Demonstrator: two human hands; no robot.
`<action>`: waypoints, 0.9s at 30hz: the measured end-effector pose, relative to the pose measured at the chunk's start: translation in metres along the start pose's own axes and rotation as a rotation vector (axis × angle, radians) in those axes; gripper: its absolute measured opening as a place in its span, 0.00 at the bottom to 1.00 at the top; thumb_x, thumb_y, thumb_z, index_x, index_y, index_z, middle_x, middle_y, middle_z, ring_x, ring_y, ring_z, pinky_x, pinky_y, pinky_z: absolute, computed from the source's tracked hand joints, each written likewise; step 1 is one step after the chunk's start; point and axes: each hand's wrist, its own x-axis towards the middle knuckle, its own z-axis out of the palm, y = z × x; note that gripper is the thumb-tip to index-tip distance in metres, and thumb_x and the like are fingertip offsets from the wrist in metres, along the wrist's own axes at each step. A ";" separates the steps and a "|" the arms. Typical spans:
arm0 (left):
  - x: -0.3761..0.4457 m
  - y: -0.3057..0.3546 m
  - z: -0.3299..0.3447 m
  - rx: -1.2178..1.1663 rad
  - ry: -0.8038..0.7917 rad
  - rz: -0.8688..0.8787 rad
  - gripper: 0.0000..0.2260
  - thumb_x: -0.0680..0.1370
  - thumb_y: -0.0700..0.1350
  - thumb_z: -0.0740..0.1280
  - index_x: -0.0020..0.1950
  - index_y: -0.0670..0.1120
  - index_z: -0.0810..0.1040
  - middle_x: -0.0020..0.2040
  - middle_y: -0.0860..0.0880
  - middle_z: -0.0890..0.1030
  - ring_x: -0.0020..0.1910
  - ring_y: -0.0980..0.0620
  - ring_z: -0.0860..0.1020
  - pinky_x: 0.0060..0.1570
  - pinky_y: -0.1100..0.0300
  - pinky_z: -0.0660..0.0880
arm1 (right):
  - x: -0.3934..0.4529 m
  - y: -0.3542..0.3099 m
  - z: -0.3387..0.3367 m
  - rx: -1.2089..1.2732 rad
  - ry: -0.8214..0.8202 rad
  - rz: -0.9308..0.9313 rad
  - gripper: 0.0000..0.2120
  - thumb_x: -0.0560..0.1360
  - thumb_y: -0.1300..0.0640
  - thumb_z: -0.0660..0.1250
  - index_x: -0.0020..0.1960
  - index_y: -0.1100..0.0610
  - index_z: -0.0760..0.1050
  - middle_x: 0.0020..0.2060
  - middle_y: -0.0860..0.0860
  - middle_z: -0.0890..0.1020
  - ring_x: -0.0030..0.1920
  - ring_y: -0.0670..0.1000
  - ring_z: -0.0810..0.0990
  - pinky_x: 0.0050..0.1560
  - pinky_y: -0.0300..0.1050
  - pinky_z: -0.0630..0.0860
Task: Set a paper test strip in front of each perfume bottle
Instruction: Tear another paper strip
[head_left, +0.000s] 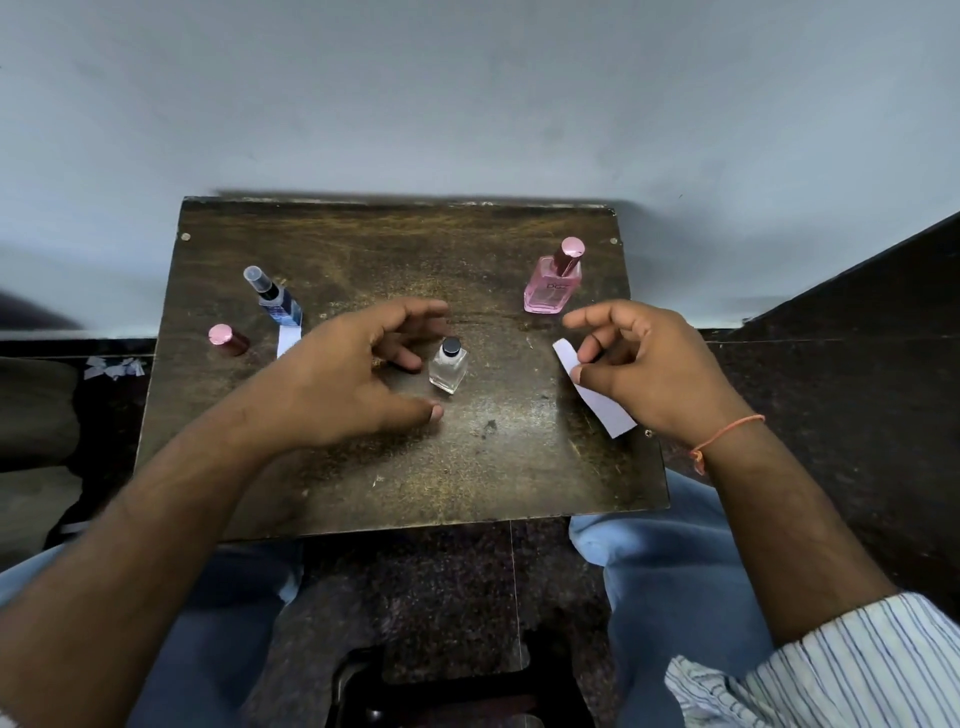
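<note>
Small dark wooden table (395, 467), three bottles standing on it plus one loose pink cap (227, 339) at about 9 o'clock on the board.

Progress, judged: roughly one of three done.
- Blue spray bottle (274, 300), 10 o'clock, upright, clear cap on. A white strip (287, 340) lies just in front of it, partly hidden by the left hand. Counts as placed.
- Clear small bottle (448, 365), centre, black cap on, tilted look from the lens. No strip visible in front of it.
- Pink bottle (551, 283), 1 o'clock, metallic pink cap on. No strip laid in front yet.

Second strip (592, 389) is at 3 o'clock, below and right of the pink bottle, pinched by the right hand (654, 369) between thumb and curled fingers. Cannot tell if its lower end touches the board. It probably goes to the pink bottle, or to the clear one.

Left hand (358, 374) hovers just left of the clear bottle, fingers loosely curled and apart, thumb tip near the board, holding nothing. Fingertips near the bottle, not clearly touching.

Contents:
- Pink bottle: pink liquid, looks mostly full.
- Clear bottle: looks clear, level not readable.
- Blue bottle: dark blue body, fill cannot be told.

No third strip seen on the board. Torn paper bits (114, 368) lie on the floor at 9 o'clock, off the table.
</note>
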 end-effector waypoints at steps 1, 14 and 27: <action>-0.003 0.003 -0.007 -0.010 0.011 0.011 0.42 0.67 0.57 0.84 0.78 0.64 0.72 0.69 0.65 0.81 0.59 0.61 0.83 0.50 0.64 0.82 | 0.000 -0.003 0.000 0.085 -0.021 -0.014 0.22 0.73 0.68 0.80 0.63 0.50 0.85 0.43 0.48 0.85 0.36 0.43 0.77 0.46 0.31 0.75; -0.043 0.063 -0.011 -0.265 0.139 0.116 0.14 0.77 0.60 0.75 0.40 0.51 0.85 0.31 0.53 0.81 0.28 0.50 0.75 0.35 0.68 0.75 | -0.015 -0.058 0.026 0.968 -0.093 -0.249 0.23 0.72 0.72 0.75 0.59 0.49 0.86 0.46 0.47 0.82 0.45 0.47 0.80 0.36 0.40 0.78; -0.048 0.066 0.000 -0.384 0.055 0.006 0.11 0.77 0.57 0.77 0.51 0.52 0.91 0.47 0.25 0.82 0.40 0.26 0.77 0.47 0.46 0.70 | -0.021 -0.082 0.055 0.957 -0.106 -0.289 0.21 0.71 0.66 0.79 0.61 0.51 0.84 0.46 0.45 0.82 0.41 0.45 0.81 0.35 0.42 0.81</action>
